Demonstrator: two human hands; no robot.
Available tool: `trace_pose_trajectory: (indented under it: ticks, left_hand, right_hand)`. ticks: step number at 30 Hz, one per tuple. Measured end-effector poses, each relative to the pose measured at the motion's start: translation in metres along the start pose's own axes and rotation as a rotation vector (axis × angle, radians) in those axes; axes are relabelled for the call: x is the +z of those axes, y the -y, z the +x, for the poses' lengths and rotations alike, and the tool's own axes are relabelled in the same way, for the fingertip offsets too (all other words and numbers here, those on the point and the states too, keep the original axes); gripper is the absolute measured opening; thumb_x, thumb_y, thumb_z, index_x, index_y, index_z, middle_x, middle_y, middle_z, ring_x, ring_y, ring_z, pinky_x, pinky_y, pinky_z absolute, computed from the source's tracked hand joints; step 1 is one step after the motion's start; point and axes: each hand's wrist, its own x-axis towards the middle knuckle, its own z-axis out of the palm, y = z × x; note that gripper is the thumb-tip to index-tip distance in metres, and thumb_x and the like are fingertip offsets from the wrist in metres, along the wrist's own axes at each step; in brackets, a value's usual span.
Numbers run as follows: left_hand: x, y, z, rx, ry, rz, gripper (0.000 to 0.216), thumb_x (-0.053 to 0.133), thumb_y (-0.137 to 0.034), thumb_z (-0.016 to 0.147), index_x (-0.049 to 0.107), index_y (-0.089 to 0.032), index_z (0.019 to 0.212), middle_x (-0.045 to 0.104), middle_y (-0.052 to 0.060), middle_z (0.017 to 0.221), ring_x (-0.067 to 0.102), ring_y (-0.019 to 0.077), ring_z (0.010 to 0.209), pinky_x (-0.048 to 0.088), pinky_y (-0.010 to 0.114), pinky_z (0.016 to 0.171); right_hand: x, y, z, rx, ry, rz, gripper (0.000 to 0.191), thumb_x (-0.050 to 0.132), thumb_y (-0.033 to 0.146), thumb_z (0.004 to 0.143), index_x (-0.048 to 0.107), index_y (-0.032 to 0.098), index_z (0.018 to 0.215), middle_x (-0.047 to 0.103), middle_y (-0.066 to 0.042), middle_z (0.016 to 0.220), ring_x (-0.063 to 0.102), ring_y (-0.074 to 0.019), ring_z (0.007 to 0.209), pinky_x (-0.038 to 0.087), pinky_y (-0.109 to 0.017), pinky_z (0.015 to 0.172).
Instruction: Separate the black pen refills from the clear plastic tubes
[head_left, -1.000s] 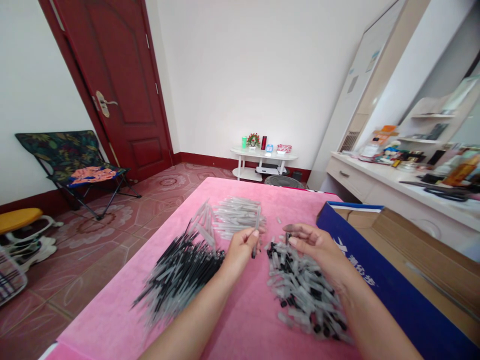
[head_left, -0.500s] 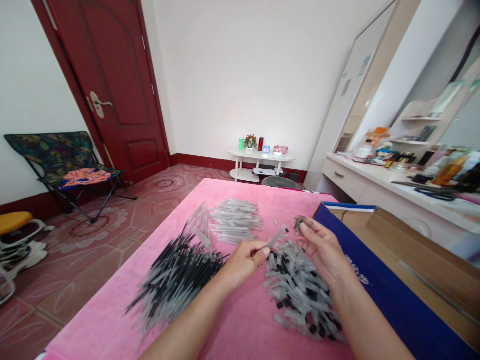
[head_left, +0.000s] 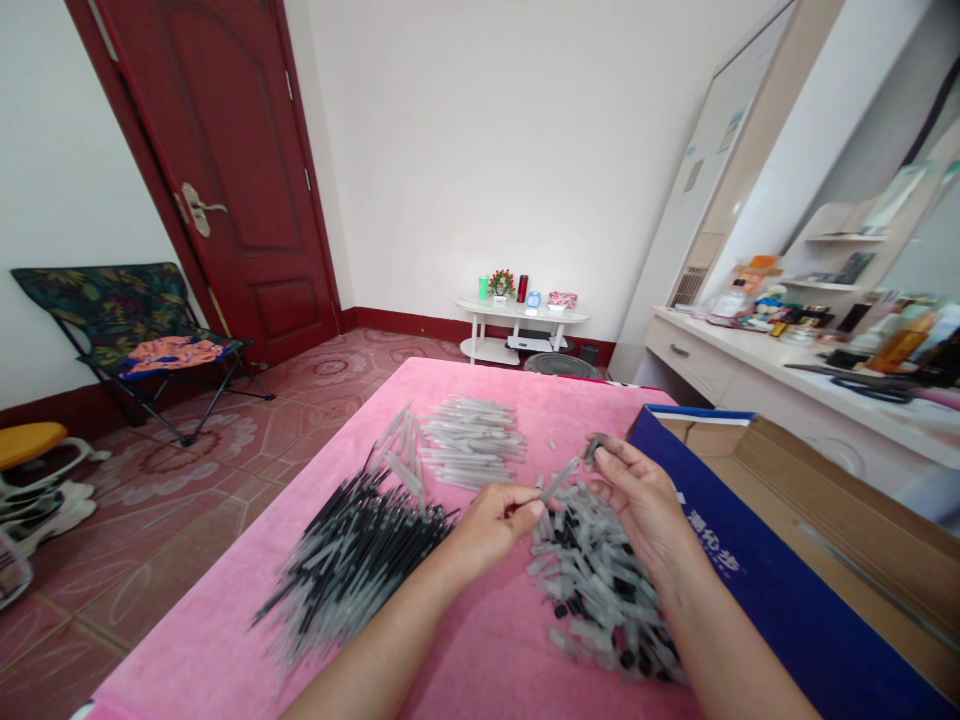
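My left hand [head_left: 506, 515] pinches a translucent pen barrel [head_left: 559, 480], its far end pointing up and right. Close to that end, my right hand [head_left: 634, 485] is closed on a small greyish pen cap [head_left: 594, 447], partly hidden by the fingers. Below both hands spreads a pile of clear and black pen caps [head_left: 600, 585]. On the left lies a heap of black-inked pen refills [head_left: 360, 560]. A stack of translucent pen barrels [head_left: 472, 440] lies farther back, with a few loose ones beside it.
Pink cloth [head_left: 480, 640] covers the table. A blue cardboard box [head_left: 750, 560] stands along its right side, by a white dresser [head_left: 705, 365] holding bottles. Beyond are a small white side table [head_left: 517, 312], a folding chair [head_left: 135, 320] and a red door [head_left: 225, 180].
The barrel's tip and the cap have come closer together. My left hand has shifted slightly right, and my right hand slightly left.
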Motion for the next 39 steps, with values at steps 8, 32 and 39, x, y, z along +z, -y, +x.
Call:
trace_pose_trajectory:
  ticks: [8,32,39]
  left_hand:
    - [0.001,-0.003,-0.001,-0.004,0.005,0.001,0.039,0.044,-0.042,0.079,0.067,-0.014,0.094,0.040,-0.002,0.056,0.034,0.0104,0.054,0.023,0.021,0.051]
    - [-0.001,0.011,0.005,-0.051,-0.175,-0.086,0.040,0.044,-0.045,0.078,0.065,-0.011,0.081,0.036,-0.003,0.053,0.031,0.0088,0.050,0.021,0.021,0.047]
    - [-0.004,0.009,0.006,-0.069,-0.220,-0.142,0.040,0.044,-0.045,0.078,0.063,-0.011,0.082,0.038,-0.003,0.051,0.033,0.0085,0.048,0.023,0.022,0.047]
  right_hand:
    - [0.003,-0.001,0.000,-0.017,-0.043,0.016,0.034,0.071,0.031,0.062,0.062,0.020,0.093,0.062,-0.003,0.087,0.057,-0.0114,0.066,0.048,-0.022,0.057]
    - [0.007,-0.001,-0.003,-0.337,-0.131,-0.532,0.030,0.063,0.034,0.068,0.060,0.016,0.091,0.062,-0.007,0.087,0.056,-0.0162,0.076,0.046,-0.027,0.063]
    - [0.018,-0.002,-0.010,-0.432,-0.109,-0.772,0.027,0.056,0.035,0.072,0.059,0.016,0.091,0.062,-0.006,0.084,0.056,-0.0153,0.070,0.045,-0.026,0.060]
